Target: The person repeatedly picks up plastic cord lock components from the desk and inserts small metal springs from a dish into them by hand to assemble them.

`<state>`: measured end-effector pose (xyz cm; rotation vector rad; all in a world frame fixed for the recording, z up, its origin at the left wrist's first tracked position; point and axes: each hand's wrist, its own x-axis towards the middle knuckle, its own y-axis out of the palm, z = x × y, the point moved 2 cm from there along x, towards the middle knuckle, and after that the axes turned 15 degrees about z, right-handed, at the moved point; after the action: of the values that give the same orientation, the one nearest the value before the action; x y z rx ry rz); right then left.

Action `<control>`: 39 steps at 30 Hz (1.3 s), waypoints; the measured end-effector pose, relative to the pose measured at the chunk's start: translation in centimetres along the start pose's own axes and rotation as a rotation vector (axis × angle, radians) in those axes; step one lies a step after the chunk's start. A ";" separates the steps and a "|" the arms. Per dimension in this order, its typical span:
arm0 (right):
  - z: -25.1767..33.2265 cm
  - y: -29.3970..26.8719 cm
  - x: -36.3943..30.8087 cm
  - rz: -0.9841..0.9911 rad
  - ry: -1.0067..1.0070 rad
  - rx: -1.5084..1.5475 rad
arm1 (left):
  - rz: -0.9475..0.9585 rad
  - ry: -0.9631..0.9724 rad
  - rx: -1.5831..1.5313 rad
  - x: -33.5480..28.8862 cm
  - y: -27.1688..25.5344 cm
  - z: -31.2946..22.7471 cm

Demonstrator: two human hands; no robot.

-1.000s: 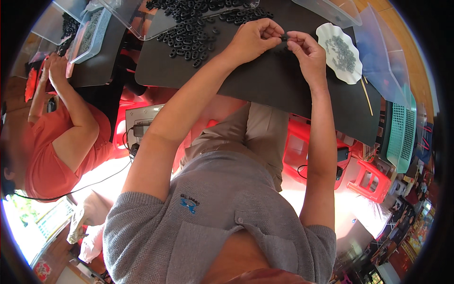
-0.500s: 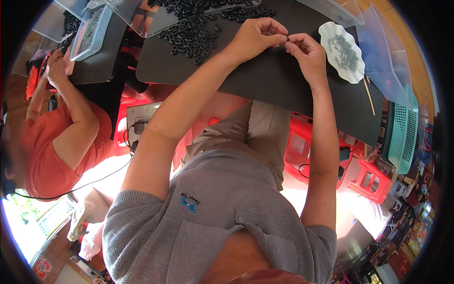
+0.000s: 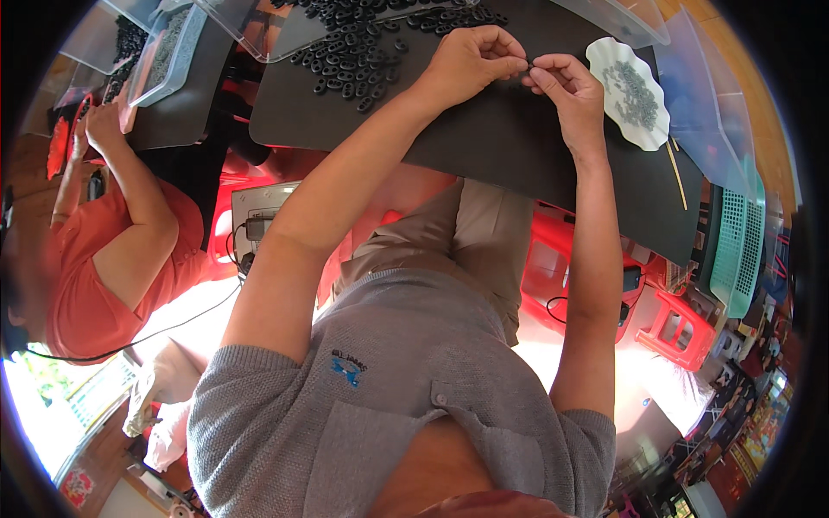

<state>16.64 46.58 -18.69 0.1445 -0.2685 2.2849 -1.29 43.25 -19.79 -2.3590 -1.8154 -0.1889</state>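
Over the dark table [image 3: 484, 129], my left hand [image 3: 466, 67] pinches a small black piece [image 3: 529, 65] between thumb and forefinger. Close by its tip, my right hand [image 3: 577, 97] is also closed in a pinch. Whatever sits in the right fingertips is too small to make out. Many black oval pieces with holes [image 3: 350, 65] lie loose to the left of my hands. On the right, a white wavy-edged dish [image 3: 652, 134] carries a heap of tiny greyish translucent bits [image 3: 635, 95].
A thin wooden stick [image 3: 677, 177] lies by the dish. Clear plastic bins [image 3: 704, 95] and a green basket [image 3: 738, 250] stand at the right. Red stools [image 3: 678, 328] are below the table. To the left, a person in red [image 3: 129, 250] works beside a tub of grey bits [image 3: 168, 56].
My right hand has shifted slightly right, and a small gap has opened between the two hands' fingertips. The left hand keeps its pinch. The other person's hands have moved a little.
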 end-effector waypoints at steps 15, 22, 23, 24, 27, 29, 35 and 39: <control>0.4 -0.1 0.1 -0.044 -0.004 0.016 | -0.034 0.006 0.038 -0.3 0.1 -0.8; 0.5 -0.2 0.0 -0.099 -0.096 0.056 | -0.018 -0.070 -0.126 -0.4 0.2 -0.8; 0.4 -0.2 0.0 -0.099 -0.096 0.057 | -0.005 -0.061 -0.159 -0.3 0.2 -0.7; 0.4 -0.2 0.0 -0.104 -0.112 0.057 | 0.008 -0.053 -0.191 -0.2 0.2 -0.7; 0.3 -0.3 0.1 -0.112 -0.129 0.038 | 0.027 -0.058 -0.231 -0.2 0.3 -0.4; 0.3 -0.1 0.1 -0.112 -0.129 0.019 | 0.034 -0.048 -0.241 0.1 0.3 0.2; 0.1 0.0 -0.1 -0.116 -0.117 0.028 | 0.052 -0.049 -0.242 0.3 0.4 0.7; 0.2 0.2 0.0 -0.117 -0.112 -0.005 | 0.058 -0.029 -0.238 0.2 0.4 0.8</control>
<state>16.53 46.38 -18.50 0.2790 -0.3158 2.1634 -0.87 43.56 -20.56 -2.5815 -1.8245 -0.3854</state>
